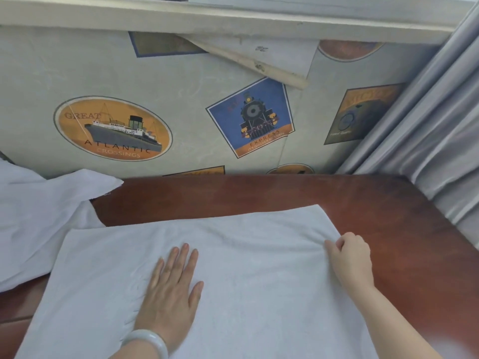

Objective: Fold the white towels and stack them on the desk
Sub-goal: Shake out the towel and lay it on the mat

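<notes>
At the far left I see a loose towel [39, 216] lying in a heap, partly on the brown worktop [388, 203]. It is not folded yet.

In the middle, near me, a second white towel [233, 255] lies spread out flat on the worktop. My left hand [171, 288] rests open on it, fingers straight, pressing it down. There is a pale bracelet [147, 340] on that wrist. My right hand [350, 257] is curled at the towel's right edge, near the far corner, and pinches the cloth there.

I think this towel is soft, light and floppy. It will bend and wrinkle easily, and it cannot break. It could slide on the smooth wood, so one flat hand helps keep it still. The best places to hold it are the corners and edges, so that a side can be lifted and laid over neatly.

The wall behind has pictures with words. The ship picture [112, 128] on the left says "GREAT ATLANTIC CROSSINGS". The train picture [250, 116] in the middle says "EXPRESS", with smaller words I cannot read. The brown picture [363, 112] on the right is too blurry to read. A grey curtain [427, 125] hangs at the far right.
</notes>
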Demonstrator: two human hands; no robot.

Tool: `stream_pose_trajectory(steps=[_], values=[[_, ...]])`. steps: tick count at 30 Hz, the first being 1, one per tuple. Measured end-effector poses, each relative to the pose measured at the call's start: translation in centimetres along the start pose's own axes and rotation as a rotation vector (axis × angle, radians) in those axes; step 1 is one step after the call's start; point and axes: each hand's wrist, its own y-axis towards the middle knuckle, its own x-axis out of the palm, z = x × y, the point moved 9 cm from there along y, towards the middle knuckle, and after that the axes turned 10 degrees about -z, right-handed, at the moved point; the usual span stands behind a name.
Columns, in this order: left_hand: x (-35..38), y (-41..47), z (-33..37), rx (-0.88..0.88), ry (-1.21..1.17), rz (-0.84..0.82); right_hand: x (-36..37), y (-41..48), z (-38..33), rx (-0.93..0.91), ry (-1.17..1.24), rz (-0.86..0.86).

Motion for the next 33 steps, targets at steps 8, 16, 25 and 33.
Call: stream_pose_trajectory(steps=[8,16,25,33], values=[[0.2,0.1,-0.1,-0.001,-0.002,-0.004,0.1,2.6,0.1,0.018,-0.029,-0.005],[0.4,0.1,0.0,-0.005,0.0,-0.03,0.1,5.7,0.7,0.176,0.111,-0.138],[0.6,0.1,-0.1,-0.022,-0.027,-0.081,0.1,10.1,-1.8,0.152,0.274,-0.074],[0.5,-0.1,0.0,-0.025,-0.059,-0.13,0.8,7.6,-7.1,-0.112,-0.221,0.099]])
